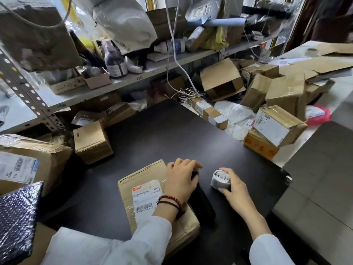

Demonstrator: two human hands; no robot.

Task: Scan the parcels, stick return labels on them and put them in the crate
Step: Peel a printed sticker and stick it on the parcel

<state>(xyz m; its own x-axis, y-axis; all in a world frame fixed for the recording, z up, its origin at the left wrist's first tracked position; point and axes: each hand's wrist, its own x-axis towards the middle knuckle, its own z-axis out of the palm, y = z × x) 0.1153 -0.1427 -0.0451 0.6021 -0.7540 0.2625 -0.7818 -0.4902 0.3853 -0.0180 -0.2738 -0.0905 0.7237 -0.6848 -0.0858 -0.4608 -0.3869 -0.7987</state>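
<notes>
A cardboard parcel (145, 190) with a white shipping label and barcode lies flat on the black table (172, 134) in front of me. My left hand (180, 178) rests over the parcel's right edge, its fingers curled on the top of a black handheld scanner (203, 205) that lies beside the parcel. To the right, my right hand (232, 188) grips a small roll of white labels (220, 178) that stands on the table.
Boxes crowd the table's edges: a small brown one (92, 142) at back left, a large taped parcel (28, 161) at far left, labelled boxes (277, 125) at right. A bubble-wrap bag (17, 220) sits at lower left. A cluttered metal shelf (133, 81) stands behind.
</notes>
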